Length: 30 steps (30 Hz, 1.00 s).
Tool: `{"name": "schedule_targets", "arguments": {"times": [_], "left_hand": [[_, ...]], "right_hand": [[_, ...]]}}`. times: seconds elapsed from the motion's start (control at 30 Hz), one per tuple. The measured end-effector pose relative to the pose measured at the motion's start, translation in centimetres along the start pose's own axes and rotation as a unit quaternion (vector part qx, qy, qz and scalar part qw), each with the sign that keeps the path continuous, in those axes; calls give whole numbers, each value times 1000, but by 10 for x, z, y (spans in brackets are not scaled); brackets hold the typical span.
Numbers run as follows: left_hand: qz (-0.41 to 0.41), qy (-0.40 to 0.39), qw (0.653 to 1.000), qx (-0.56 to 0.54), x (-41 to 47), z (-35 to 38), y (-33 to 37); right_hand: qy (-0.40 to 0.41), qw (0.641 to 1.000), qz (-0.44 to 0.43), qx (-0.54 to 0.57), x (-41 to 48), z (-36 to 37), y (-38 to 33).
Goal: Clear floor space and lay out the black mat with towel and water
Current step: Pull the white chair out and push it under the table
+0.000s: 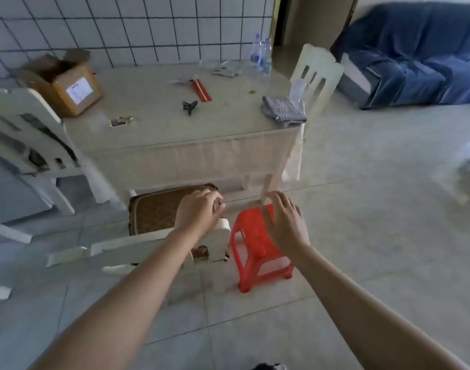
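Head view: open cardboard box [68,84] on table [159,129], contents hidden.

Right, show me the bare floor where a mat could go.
Free: the tiled floor right of the red stool, between table and blue-covered sofa. Crowded: below the table's near edge, where the cushioned white chair and stool stand beside both hands.

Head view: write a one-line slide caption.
Left hand grips the white chair; right hand hovers open above red stool.
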<state>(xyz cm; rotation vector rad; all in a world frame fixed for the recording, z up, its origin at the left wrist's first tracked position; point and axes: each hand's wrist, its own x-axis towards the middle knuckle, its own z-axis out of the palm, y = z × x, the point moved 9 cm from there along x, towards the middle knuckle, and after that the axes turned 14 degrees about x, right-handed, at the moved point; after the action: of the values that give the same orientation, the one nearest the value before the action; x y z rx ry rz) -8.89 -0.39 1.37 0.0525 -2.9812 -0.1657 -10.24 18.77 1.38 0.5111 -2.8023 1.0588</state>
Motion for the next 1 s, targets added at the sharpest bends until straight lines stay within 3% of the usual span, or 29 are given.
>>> {"name": "schedule_targets", "arguments": {"times": [0.3,0.47,0.57,0.73,0.87,0.97,1.0], "left_hand": [[-60,-101,993,-14,-77,39,-163],[-106,-153,982,-22,-93,44,-205],[-137,-240,960,-49,-95,61,-221],[-160,-430,879,-131,-87,85,-219],[-185,-492,831,-181,-78,99,-220],[-166,-577,792,-111,-85,121,-230],[-148,-622,762,-98,-90,131,-229]], "right_hand": [[-134,991,15,10,-3,143,-100],[-225,970,23,-88,2,185,-119],[-292,945,56,-135,13,204,-120],[-441,867,225,-58,27,238,-99],[-568,786,241,-20,24,261,-107],[-629,736,244,-54,20,277,-100],[-646,719,248,-68,20,284,-95]]}}
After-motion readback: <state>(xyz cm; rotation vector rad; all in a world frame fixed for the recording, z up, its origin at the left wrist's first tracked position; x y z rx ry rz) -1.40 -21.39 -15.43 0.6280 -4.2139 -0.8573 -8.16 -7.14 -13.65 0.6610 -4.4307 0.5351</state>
